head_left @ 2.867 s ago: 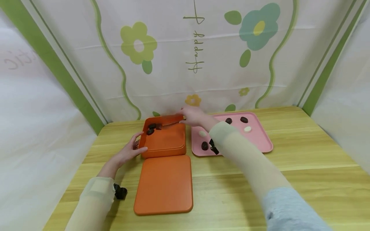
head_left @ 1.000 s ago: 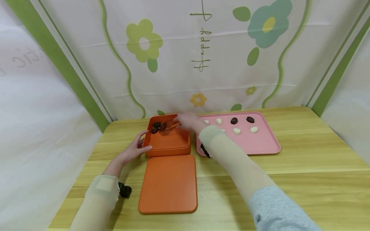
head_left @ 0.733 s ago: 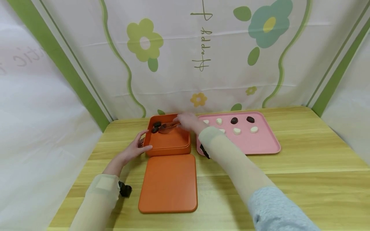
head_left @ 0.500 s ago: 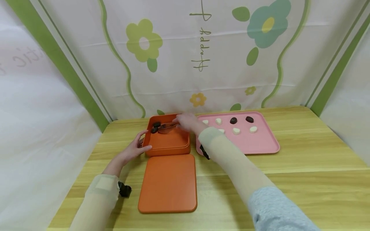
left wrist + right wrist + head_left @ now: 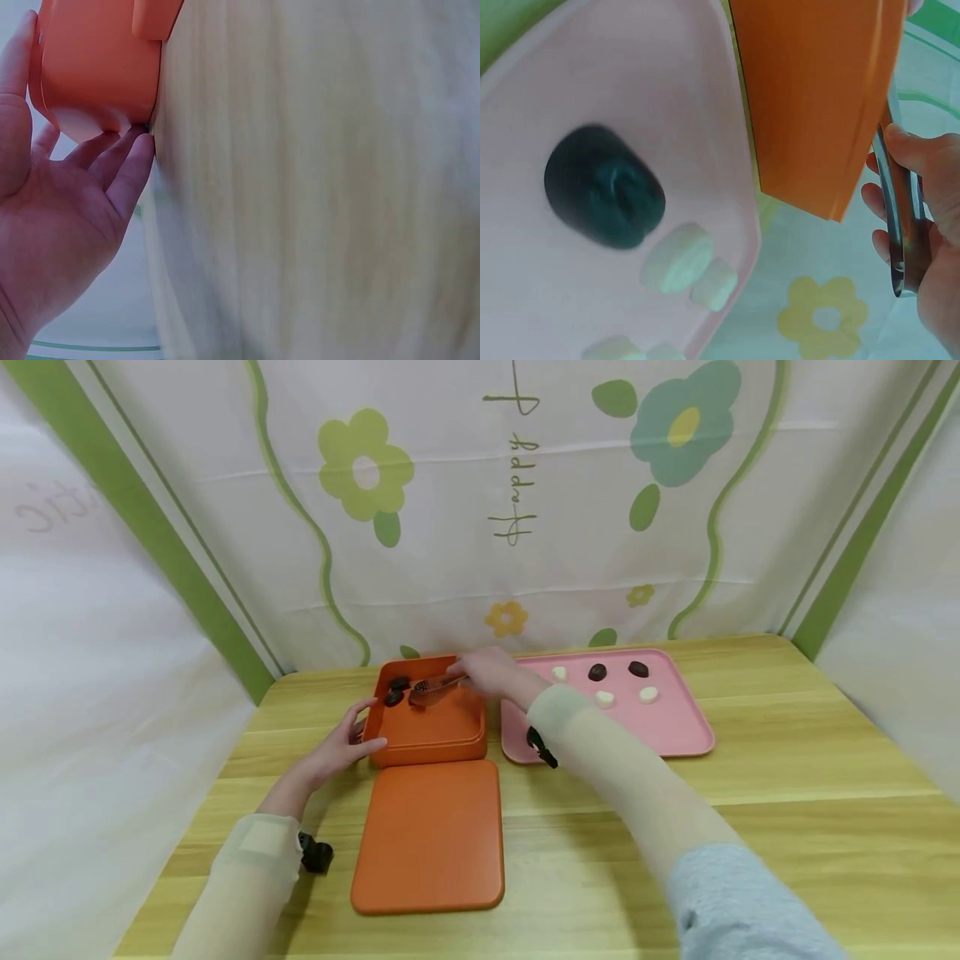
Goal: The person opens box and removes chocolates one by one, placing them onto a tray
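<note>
My left hand [image 5: 339, 752] rests against the left side of an open orange box [image 5: 438, 727]. Its thumb reaches the front rim; in the left wrist view its extended fingers touch the box's outer wall [image 5: 97, 71]. My right hand [image 5: 491, 675] is above the box's right rear part. It grips metal tongs [image 5: 891, 202] whose slotted head points left inside the box. Just left of that head lie two dark brown, chocolate-like pieces [image 5: 394, 697]. Whether the tongs hold a piece is too small to tell.
On the right, a pink tray [image 5: 663, 739] carries more dark pieces [image 5: 638, 669] and white pieces [image 5: 648, 695], partly hidden by my right arm. An orange lid [image 5: 427, 839] lies in front of the box on the wooden table [image 5: 600, 893]. A patterned cloth [image 5: 442, 568] hangs behind.
The tongs' head moved down into the box from 2.9 s ago and now sits slightly right of the two dark pieces. My left hand stays at the box. The head view shifted slightly.
</note>
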